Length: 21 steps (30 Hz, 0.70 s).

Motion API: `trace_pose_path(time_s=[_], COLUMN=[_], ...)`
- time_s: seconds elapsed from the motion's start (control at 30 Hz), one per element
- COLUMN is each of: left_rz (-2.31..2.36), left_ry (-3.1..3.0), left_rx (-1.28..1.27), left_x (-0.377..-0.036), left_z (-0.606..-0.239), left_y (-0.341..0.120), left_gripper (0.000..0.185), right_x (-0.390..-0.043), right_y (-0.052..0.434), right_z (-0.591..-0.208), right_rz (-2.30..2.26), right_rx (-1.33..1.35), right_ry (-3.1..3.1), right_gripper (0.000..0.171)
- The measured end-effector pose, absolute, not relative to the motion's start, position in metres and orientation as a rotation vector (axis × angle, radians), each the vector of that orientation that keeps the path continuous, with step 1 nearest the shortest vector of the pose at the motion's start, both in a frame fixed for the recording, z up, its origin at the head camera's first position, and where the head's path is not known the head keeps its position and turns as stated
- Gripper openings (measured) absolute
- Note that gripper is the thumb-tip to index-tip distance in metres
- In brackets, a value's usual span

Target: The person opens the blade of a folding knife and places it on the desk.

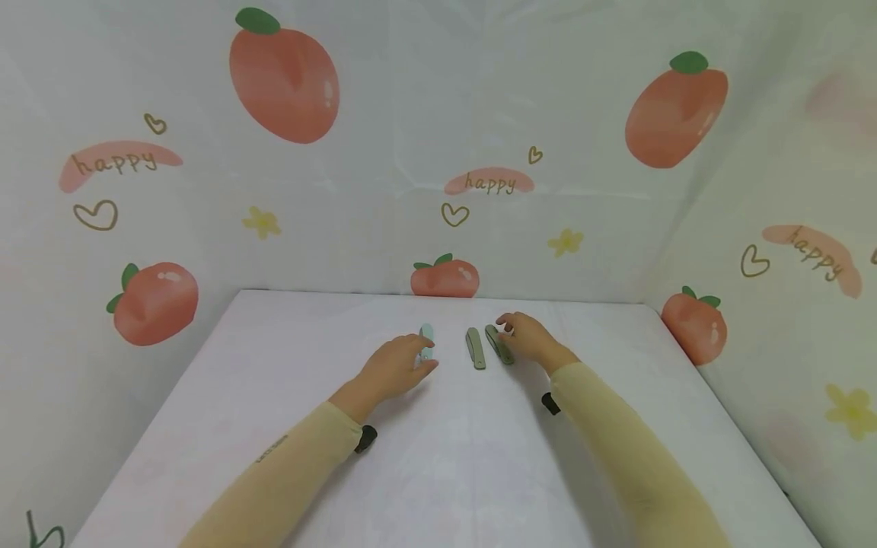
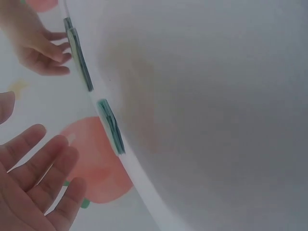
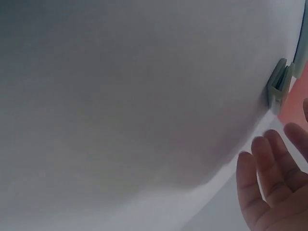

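Three slim hair clips lie in a row near the far middle of the white table [image 1: 274, 380]: a pale blue clip [image 1: 427, 337], an olive clip [image 1: 476, 348] and a darker green clip [image 1: 499, 343]. My left hand [image 1: 400, 365] lies flat with its fingertips at the pale blue clip, fingers straight. My right hand [image 1: 524, 339] rests beside the darker green clip, fingers relaxed and touching its far end. In the left wrist view my left hand [image 2: 38, 187] is spread and holds nothing, with a clip [image 2: 110, 126] just beyond it. The right wrist view shows my right hand [image 3: 274, 187] apart from a green clip [image 3: 279, 89].
A plastic sheet printed with peaches, hearts and "happy" [image 1: 489, 183] walls the table at the back and both sides. Both arms wear pale yellow sleeves [image 1: 617, 449].
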<state>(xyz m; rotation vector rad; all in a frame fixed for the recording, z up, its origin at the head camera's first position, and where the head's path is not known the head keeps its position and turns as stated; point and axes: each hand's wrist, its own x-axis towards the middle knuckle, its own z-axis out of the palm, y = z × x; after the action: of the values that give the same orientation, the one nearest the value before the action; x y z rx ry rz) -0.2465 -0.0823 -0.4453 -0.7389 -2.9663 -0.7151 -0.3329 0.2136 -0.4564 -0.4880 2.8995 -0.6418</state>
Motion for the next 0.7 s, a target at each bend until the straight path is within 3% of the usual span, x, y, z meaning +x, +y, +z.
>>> trace_pose_path(time_s=[0.33, 0.7], left_rz=[-0.759, -0.779], left_ry=[-2.969, -2.955], left_rx=[-0.728, -0.785], left_x=[-0.247, -0.247], left_z=[-0.447, -0.450], left_y=[-0.071, -0.061], left_gripper=[0.040, 0.041], right_x=[-0.344, -0.335], right_y=[0.197, 0.195], right_z=[-0.457, -0.450], right_rz=[-0.513, -0.552], right_rx=[-0.429, -0.275], right_ry=[2.835, 2.788], right_gripper=[0.041, 0.028])
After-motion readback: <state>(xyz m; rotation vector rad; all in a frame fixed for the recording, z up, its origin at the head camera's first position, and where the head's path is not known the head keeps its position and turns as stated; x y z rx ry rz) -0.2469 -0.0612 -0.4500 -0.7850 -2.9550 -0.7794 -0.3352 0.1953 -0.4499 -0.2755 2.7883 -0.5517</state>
